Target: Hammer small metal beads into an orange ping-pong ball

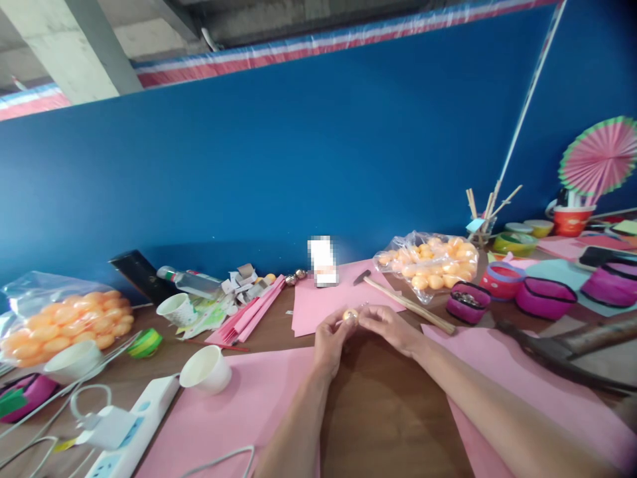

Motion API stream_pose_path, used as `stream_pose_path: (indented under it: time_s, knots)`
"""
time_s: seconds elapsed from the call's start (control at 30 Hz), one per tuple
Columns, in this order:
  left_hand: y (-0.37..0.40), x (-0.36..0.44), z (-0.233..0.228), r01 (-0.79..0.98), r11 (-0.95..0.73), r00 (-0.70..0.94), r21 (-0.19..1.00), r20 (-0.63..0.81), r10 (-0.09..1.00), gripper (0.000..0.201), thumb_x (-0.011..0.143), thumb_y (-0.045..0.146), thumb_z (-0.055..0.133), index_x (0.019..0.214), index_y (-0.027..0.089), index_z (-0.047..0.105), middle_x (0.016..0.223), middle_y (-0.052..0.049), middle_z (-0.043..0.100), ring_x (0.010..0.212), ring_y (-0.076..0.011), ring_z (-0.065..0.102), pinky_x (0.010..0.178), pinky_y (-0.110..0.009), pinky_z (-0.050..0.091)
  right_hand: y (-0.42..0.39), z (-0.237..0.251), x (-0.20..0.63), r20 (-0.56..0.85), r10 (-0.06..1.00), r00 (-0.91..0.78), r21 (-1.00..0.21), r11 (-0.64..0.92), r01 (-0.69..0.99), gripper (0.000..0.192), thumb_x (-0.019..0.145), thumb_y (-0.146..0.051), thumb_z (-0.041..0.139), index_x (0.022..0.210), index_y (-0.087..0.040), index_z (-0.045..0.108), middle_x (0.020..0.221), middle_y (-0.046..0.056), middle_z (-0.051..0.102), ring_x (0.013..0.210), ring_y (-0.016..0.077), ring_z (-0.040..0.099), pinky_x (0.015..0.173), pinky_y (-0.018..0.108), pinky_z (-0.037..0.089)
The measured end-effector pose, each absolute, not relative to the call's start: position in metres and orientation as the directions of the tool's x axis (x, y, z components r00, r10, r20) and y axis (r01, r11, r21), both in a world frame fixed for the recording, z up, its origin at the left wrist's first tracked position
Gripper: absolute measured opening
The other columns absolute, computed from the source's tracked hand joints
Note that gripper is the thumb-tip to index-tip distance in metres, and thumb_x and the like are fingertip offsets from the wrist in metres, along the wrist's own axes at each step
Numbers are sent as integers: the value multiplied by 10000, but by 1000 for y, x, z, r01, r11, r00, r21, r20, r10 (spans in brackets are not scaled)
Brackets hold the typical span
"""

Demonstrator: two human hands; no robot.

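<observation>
Both my hands meet over the brown table (378,411) near its middle. A small orange ball (350,315) is pinched between the fingertips of my left hand (331,338) and my right hand (391,326). The hands hover just in front of a pink paper sheet (318,302). A hammer (405,302) with a wooden handle lies just behind my right hand.
Bags of orange balls (432,262) (64,325) sit at back right and far left. Paper cups (206,368) (176,307), a power strip (132,425), folded pink paper (253,312), purple and red containers (545,297), a paper fan (600,156) and a blue wall (298,153) surround the spot.
</observation>
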State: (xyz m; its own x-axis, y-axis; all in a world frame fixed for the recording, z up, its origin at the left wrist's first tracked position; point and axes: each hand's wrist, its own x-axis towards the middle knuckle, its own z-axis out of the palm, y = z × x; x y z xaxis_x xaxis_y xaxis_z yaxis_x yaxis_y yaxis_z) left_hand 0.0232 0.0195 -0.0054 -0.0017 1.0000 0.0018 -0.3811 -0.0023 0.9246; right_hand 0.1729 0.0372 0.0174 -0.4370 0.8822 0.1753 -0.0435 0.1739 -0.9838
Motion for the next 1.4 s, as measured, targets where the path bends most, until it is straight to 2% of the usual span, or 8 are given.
stream_pose_path:
  time_s: [0.9, 1.03, 1.17, 1.27, 1.4]
  knots:
    - [16, 27, -3, -377, 3, -49, 926, -23, 999, 505, 608, 297, 698, 1068, 121, 585, 923, -101, 671, 849, -194, 613, 865, -366, 433, 38, 13, 167, 155, 940, -303, -987, 160, -8, 301, 676, -446, 600, 689, -149, 553, 692, 3, 581, 685, 138, 520, 665, 276, 398]
    - [15, 27, -1, -422, 16, -9, 906, -21, 1000, 476, 618, 290, 692, 1056, 131, 595, 945, -98, 664, 866, -192, 606, 866, -364, 436, 37, 14, 166, 121, 959, -258, -992, 105, -73, 313, 641, -434, 645, 766, -180, 510, 749, -1, 580, 740, 146, 541, 690, 288, 428]
    - [16, 27, 1, -498, 43, 26, 866, -35, 999, 424, 649, 282, 671, 1045, 148, 604, 1039, -97, 629, 913, -183, 588, 885, -353, 424, 37, 13, 165, 123, 944, -305, -988, 89, -125, 325, 666, -434, 625, 855, -189, 526, 855, 21, 586, 829, 159, 550, 756, 316, 443]
    - [16, 27, 1, -507, 57, 42, 860, -41, 998, 403, 667, 289, 657, 1038, 141, 607, 1053, -106, 621, 919, -179, 583, 882, -342, 424, 37, 13, 165, 159, 933, -323, -986, 135, -95, 341, 695, -422, 603, 932, -185, 538, 910, 36, 589, 880, 174, 546, 791, 334, 445]
    - [16, 26, 0, -440, 46, 38, 897, -33, 999, 425, 669, 299, 653, 1058, 138, 594, 1046, -109, 623, 907, -189, 587, 855, -343, 439, 36, 15, 165, 218, 913, -344, -973, 230, -8, 312, 743, -421, 551, 942, -181, 562, 939, 45, 603, 879, 183, 554, 792, 330, 449]
